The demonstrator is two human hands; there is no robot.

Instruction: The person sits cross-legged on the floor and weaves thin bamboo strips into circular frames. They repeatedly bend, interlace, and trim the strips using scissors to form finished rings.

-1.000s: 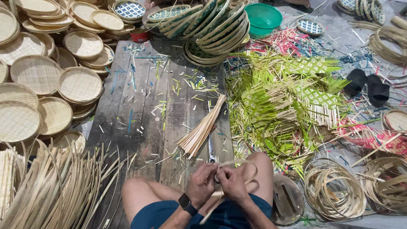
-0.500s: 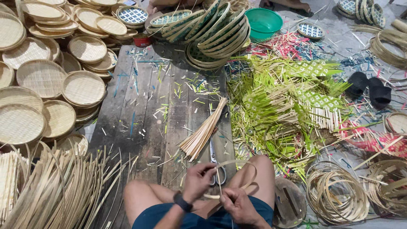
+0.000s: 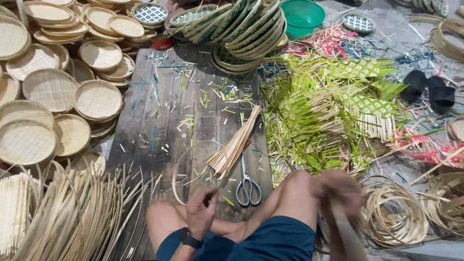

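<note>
Left hand (image 3: 202, 212) is pinched on one end of a thin bamboo strip (image 3: 177, 169), which loops out in an arc ahead of it over the plank floor (image 3: 159, 121). Right hand (image 3: 338, 191) is motion-blurred; looks clenched on a strip running down toward the lap, but I can't tell for sure. To bend this well: hold even tension, feed the curve gradually, avoid kinks. Scissors (image 3: 247, 183) lie just right of the left hand, bundle of splints (image 3: 237, 142) just beyond them. Finished hoops (image 3: 394, 217) sit right of the right hand.
</note>
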